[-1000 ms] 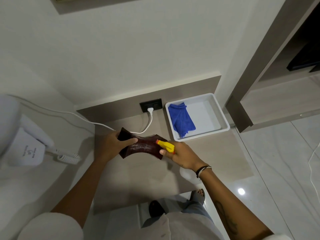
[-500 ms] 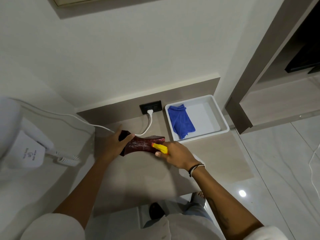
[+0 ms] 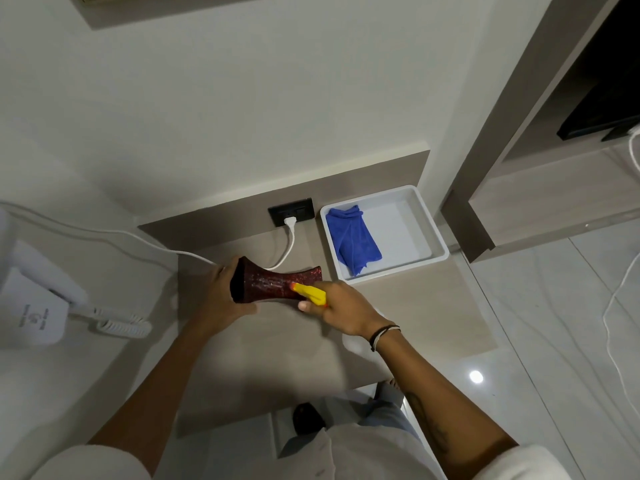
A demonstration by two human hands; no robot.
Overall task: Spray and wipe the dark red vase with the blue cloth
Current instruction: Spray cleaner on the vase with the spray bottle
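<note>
You are gripping the dark red vase (image 3: 277, 285) on its side with your left hand (image 3: 221, 299), fingers wrapped round its wide end, holding it above the counter (image 3: 249, 368) in front of the white tray (image 3: 433, 244). Your right hand (image 3: 341, 308) is clasping the yellow spray bottle (image 3: 309, 293), its nozzle almost touching the vase. The blue cloth (image 3: 351, 242) is lying inside the tray, against its left wall.
</note>
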